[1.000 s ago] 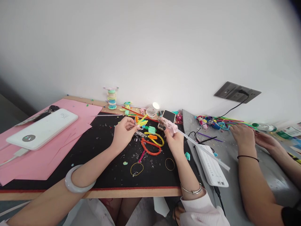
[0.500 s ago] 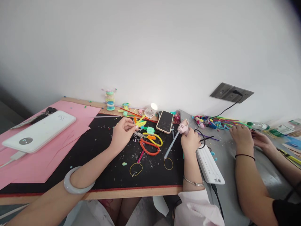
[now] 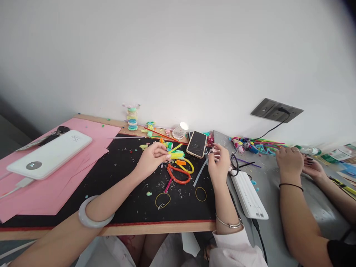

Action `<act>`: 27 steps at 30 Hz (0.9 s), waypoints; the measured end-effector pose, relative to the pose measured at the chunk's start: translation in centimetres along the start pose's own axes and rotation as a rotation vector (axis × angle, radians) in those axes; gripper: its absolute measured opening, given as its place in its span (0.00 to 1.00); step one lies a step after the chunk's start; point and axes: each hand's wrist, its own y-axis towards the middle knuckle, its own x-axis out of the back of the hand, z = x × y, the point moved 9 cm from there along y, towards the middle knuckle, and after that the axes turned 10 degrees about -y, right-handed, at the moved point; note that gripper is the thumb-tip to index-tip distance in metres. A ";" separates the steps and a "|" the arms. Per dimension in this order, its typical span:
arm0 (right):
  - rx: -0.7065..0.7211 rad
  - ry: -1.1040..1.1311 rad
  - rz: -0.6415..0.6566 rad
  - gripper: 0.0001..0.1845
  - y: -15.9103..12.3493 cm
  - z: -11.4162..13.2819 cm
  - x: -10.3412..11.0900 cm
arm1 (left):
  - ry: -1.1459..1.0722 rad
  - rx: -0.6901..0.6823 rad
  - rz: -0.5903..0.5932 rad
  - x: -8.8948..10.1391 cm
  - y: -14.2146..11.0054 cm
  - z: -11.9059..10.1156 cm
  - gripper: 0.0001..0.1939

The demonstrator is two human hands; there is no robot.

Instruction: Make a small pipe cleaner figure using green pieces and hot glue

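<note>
My left hand (image 3: 154, 157) pinches a small bundle of yellow pipe cleaner (image 3: 177, 155) above the black mat (image 3: 122, 193). Just below it lie an orange-red loop (image 3: 179, 181) and a yellow loop (image 3: 191, 165), both handle-like. My right hand (image 3: 219, 165) is over the mat's right side, fingers loosely bent and apart, with no grip visible. Beside its fingertips a translucent glue stick (image 3: 200, 172) slants down to the mat. The pink glue gun is mostly hidden behind that hand; a black cord loop (image 3: 236, 163) shows to its right.
Pink paper (image 3: 66, 178) bears a white power bank (image 3: 50, 154) at left. A phone (image 3: 197, 144), a paper cup (image 3: 180, 130) and a coiled pipe-cleaner figure (image 3: 132, 118) stand near the wall. Another white power bank (image 3: 249, 194) is right; a co-worker's hands (image 3: 290, 161) work beyond.
My right hand has come off the pink glue gun, shifting slightly left, and its fingers have loosened. My left hand has moved a little right and lower with the yellow pipe cleaner.
</note>
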 end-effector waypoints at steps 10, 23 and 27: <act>0.448 0.254 0.338 0.24 -3.4 8.8 -3.8 | -0.027 0.100 0.127 -1.2 -0.2 1.0 0.14; 0.431 0.344 0.318 0.15 -3.5 8.2 -4.0 | -0.092 0.137 0.101 -1.0 -0.2 1.2 0.17; 0.430 0.359 0.310 0.14 -3.5 8.3 -4.0 | -0.114 0.142 0.098 -1.0 -0.3 1.3 0.16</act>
